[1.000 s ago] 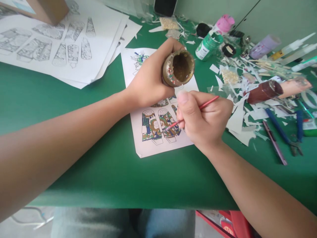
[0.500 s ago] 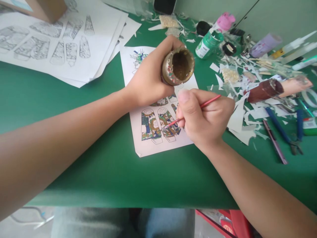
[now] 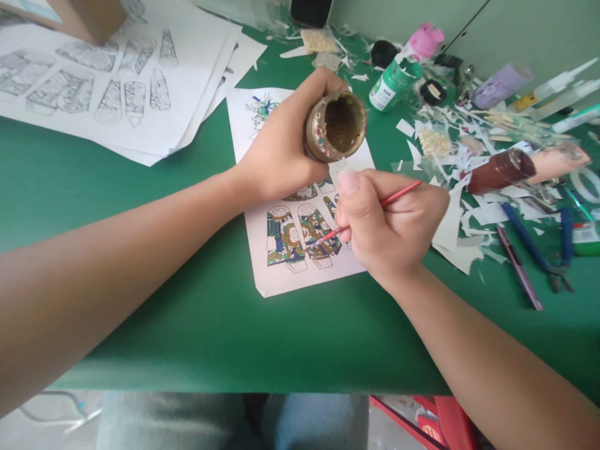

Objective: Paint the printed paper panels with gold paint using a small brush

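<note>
My left hand (image 3: 285, 144) is wrapped round a paint jar (image 3: 323, 134), tilted so its uncapped mouth faces me; brownish-gold paint coats its inside and rim. In a closed pinch, my right hand (image 3: 394, 219) holds a thin red paintbrush (image 3: 400, 192). The brush tip meets or hovers just over a printed sheet (image 3: 272, 282) between two tapered figures coloured in brown, blue and green; I cannot tell whether it touches. My left hand and the jar hide the sheet's upper middle, and my right hand covers part of its right side.
A stack of printed sheets (image 3: 187, 119) lies at the left under a cardboard box (image 3: 89, 19). At the right are paper scraps, a green paint bottle (image 3: 396, 84), a dark red jar (image 3: 501, 170), pliers (image 3: 527, 237) and a purple pen (image 3: 520, 269). The green table's (image 3: 234, 350) front edge is near my lap.
My right hand has shifted very slightly to the right, and the brush tip has slid a little down and left on the sheet. My left hand with the jar is almost unmoved.
</note>
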`<state>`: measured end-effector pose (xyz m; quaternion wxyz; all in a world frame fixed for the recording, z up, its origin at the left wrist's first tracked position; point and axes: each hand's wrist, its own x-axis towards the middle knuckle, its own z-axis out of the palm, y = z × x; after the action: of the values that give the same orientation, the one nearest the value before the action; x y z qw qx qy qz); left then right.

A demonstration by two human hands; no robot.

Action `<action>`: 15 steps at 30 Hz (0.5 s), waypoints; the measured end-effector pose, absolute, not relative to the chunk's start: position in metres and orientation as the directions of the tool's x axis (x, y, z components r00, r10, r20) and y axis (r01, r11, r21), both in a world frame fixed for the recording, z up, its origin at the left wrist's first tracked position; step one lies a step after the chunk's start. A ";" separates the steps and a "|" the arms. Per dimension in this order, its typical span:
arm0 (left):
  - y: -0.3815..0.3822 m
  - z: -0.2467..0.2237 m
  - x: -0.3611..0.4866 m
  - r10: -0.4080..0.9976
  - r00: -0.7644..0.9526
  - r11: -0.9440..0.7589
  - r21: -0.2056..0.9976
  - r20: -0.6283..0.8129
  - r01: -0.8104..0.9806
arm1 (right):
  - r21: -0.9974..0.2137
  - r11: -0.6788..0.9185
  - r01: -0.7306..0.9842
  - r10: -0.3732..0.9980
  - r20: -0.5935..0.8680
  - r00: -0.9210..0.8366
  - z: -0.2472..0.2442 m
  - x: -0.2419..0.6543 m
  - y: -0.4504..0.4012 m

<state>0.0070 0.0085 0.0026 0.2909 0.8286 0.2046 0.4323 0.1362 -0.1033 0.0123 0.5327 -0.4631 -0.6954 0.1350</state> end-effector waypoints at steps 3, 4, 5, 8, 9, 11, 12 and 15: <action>0.008 0.003 0.007 0.580 0.541 -0.753 0.653 0.608 0.074 | -0.690 0.541 0.481 0.783 0.622 0.010 0.013 0.136 -0.103; 0.009 0.003 0.007 0.589 0.541 -0.747 0.661 0.601 0.079 | -0.687 0.542 0.485 0.783 0.622 0.006 0.013 0.136 -0.103; 0.009 0.003 0.008 0.600 0.540 -0.738 0.670 0.591 0.087 | -0.680 0.543 0.494 0.782 0.624 -0.001 0.013 0.136 -0.103; 0.009 0.003 0.008 0.617 0.537 -0.726 0.680 0.576 0.103 | -0.665 0.545 0.510 0.778 0.628 -0.012 0.013 0.137 -0.103; 0.009 0.003 0.008 0.614 0.539 -0.728 0.677 0.576 0.105 | -0.669 0.546 0.504 0.778 0.628 -0.008 0.013 0.137 -0.104; 0.010 0.002 0.008 0.599 0.545 -0.743 0.661 0.587 0.105 | -0.681 0.551 0.482 0.776 0.630 0.003 0.013 0.137 -0.104; 0.011 0.001 0.008 0.589 0.546 -0.752 0.651 0.596 0.102 | -0.683 0.557 0.473 0.773 0.634 0.004 0.013 0.137 -0.103; 0.014 -0.003 0.008 0.561 0.547 -0.780 0.618 0.621 0.097 | -0.662 0.582 0.473 0.759 0.650 -0.026 0.012 0.137 -0.103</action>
<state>0.0079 0.0140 -0.0025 0.2675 0.8379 0.1963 0.4333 0.1372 -0.1026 0.0123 0.5438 -0.4375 -0.7039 0.1319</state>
